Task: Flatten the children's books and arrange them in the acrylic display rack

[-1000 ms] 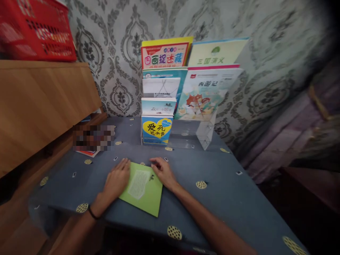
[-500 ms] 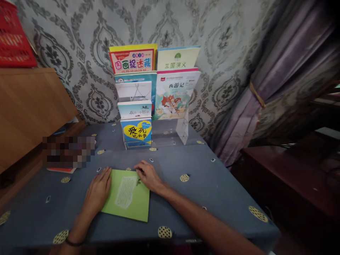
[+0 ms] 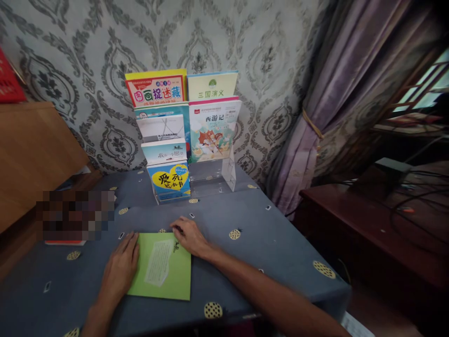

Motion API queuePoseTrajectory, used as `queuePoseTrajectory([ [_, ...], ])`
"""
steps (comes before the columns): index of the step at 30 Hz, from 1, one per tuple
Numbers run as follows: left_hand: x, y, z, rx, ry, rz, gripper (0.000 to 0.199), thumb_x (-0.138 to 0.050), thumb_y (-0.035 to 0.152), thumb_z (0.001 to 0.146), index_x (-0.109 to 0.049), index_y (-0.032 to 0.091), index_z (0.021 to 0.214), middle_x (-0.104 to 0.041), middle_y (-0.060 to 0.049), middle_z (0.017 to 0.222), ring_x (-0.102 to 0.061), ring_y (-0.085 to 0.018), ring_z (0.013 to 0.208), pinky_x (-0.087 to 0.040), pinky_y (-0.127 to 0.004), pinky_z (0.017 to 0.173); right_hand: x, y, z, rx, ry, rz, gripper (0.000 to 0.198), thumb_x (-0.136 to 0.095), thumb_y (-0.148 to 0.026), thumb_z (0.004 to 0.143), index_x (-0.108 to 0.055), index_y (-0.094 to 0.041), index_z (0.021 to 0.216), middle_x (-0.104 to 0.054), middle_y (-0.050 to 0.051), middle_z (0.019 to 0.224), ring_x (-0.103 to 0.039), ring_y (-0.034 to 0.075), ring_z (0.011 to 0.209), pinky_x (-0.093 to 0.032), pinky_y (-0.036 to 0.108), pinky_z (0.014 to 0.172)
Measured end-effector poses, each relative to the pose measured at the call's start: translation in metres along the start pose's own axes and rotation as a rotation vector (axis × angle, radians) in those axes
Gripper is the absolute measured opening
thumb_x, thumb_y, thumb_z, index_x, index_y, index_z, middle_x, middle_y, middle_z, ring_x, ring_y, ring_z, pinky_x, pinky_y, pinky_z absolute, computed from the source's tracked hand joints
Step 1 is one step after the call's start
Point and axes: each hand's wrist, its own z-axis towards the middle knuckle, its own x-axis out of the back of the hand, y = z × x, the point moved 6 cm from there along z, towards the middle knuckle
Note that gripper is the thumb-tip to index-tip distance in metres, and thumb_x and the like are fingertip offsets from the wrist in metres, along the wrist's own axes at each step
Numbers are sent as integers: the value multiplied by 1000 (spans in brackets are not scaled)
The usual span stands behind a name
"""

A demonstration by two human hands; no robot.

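A thin green book (image 3: 171, 276) lies flat on the cloth, with a pale torn-edged patch of text and small dark characters on its cover. Along its left edge rests my left hand (image 3: 121, 264), fingers stretched out and flat. My right hand (image 3: 191, 238) is at the top right corner, fingers curled around the top edge; the fingertips are partly hidden. Behind them stands a clear book rack (image 3: 228, 175) holding a blue book with a yellow heart (image 3: 170, 180), a pale blue book (image 3: 164, 153), a Journey to the West book (image 3: 213, 133) and several others.
Blue tablecloth (image 3: 224, 262) with pineapple prints covers the table. A blurred-out pile (image 3: 75, 215) sits at left by a wooden cabinet (image 3: 38, 154), with a red basket (image 3: 10, 82) above. At right are a tied purple curtain (image 3: 301, 154) and a dark red desk (image 3: 343, 224) with cables.
The view has shifted right, so everything appears further left and slightly lower. Both hands keep their places at the green book, which lies flat as before.
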Motion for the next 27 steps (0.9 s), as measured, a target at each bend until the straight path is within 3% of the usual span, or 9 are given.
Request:
queuePoseTrajectory([
  [10,-2,-4,0,-14,11,-23,50,-30,37,99,-69,17,122,-72,-13,126,-68,-28,118,-55,-45,104,3,6,5,-163,-124,439,25,-56,-29,92,-80,-21,91,-78,1,88,-68,18,79,-50,25,66],
  [16,0,-2,0,-46,13,-32,50,-31,38,99,-68,14,123,-73,-15,124,-69,-28,116,-56,-45,103,-3,11,4,-180,-151,499,26,-60,-31,89,-82,-18,93,-77,2,81,-64,15,68,-45,23,58],
  [22,-1,-4,1,-67,27,-19,52,-29,38,100,-69,12,121,-72,-17,124,-69,-30,117,-56,-48,102,-11,12,2,-132,-239,578,29,-64,-18,83,-79,-21,108,-80,3,101,-71,16,82,-52,26,70],
  [27,3,6,-3,-166,47,46,53,-29,39,102,-71,10,117,-71,-19,127,-68,-34,116,-52,-56,104,-14,17,3,-106,-271,619,36,-57,-8,82,-79,-22,106,-79,3,107,-73,17,91,-54,30,80],
])
